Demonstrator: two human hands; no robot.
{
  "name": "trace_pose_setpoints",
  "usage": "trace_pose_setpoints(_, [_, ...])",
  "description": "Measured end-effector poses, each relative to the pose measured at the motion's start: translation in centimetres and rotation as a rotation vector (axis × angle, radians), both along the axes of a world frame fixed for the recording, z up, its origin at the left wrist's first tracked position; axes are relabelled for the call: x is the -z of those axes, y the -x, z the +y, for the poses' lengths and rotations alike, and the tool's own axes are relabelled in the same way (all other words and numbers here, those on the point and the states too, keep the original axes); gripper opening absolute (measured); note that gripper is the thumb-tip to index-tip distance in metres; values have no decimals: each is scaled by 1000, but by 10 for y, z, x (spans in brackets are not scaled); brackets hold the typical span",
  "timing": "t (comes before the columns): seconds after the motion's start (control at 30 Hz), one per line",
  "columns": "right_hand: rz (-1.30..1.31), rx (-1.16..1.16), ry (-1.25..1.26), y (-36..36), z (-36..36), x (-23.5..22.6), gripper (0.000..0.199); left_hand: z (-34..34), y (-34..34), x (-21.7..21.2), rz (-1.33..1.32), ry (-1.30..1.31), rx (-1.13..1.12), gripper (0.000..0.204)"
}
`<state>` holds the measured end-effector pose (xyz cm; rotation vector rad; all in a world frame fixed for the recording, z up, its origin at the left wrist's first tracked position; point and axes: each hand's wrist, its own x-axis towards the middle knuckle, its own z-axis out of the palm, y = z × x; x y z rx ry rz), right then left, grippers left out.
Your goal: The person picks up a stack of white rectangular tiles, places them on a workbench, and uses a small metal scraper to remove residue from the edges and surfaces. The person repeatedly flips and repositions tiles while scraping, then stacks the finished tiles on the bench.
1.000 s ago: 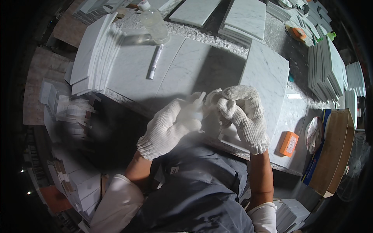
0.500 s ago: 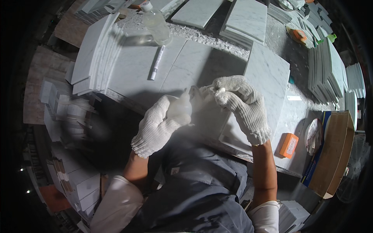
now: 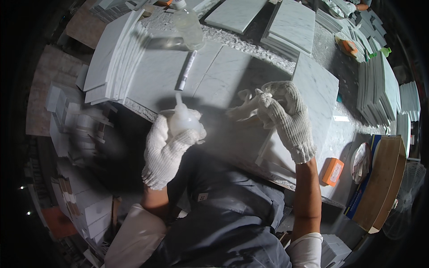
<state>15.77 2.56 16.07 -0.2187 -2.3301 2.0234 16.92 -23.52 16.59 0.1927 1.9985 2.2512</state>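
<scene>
My left hand (image 3: pixel 161 154), in a white knit glove, is closed around a small translucent squeeze bottle (image 3: pixel 182 119) whose thin nozzle points up and away from me. To its right, my gloved right hand (image 3: pixel 289 118) pinches a crumpled, thin white rag (image 3: pixel 243 110) that hangs out to the left of the fingers. Whether the rag is cloth or paper does not show. Below both hands lie grey-veined white marble tiles (image 3: pixel 223 87). A white marker pen (image 3: pixel 187 70) rests on them, just beyond the squeeze bottle.
A larger clear bottle (image 3: pixel 189 29) stands behind the marker. Tiles lean in a stack (image 3: pixel 109 58) at the left and another stack (image 3: pixel 377 87) at the right. An orange box (image 3: pixel 333 171) and an open cardboard carton (image 3: pixel 380 178) are at the near right. White rubble lines the back.
My left hand has drawn back to the left with the squeeze bottle, apart from the right hand. The rag now hangs in plain sight from my right fingers. The whole view has shifted slightly.
</scene>
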Motion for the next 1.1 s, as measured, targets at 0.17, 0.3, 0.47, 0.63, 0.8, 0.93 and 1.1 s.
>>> trace_pose_setpoints(0.17, [-107, 37, -2, 4, -6, -13, 40, 3, 7, 15, 105, 65, 228, 57])
trace_pose_setpoints(0.3, [-173, 136, -50, 4, -23, -19, 39, 39, 5, 39, -260, -616, 399, 47])
trace_pose_setpoints(0.47, [-226, -22, 166, -3, -17, -22, 25, 54, 12, 50, -370, -633, 449, 38])
trace_pose_setpoints(0.63, [56, -311, 187, 6, 4, -3, 21, 35, 29, 52, 288, 15, 522, 33])
trace_pose_setpoints(0.8, [151, -358, 77, 21, 19, 14, 25, 12, 40, 49, -64, -93, 620, 31])
trace_pose_setpoints(0.93, [61, -168, 249, 11, 17, 17, 37, 16, 34, 45, -75, -38, 476, 27])
trace_pose_setpoints(1.1, [86, -268, 158, -1, 16, 23, 57, 32, 28, 33, 592, 402, 343, 29])
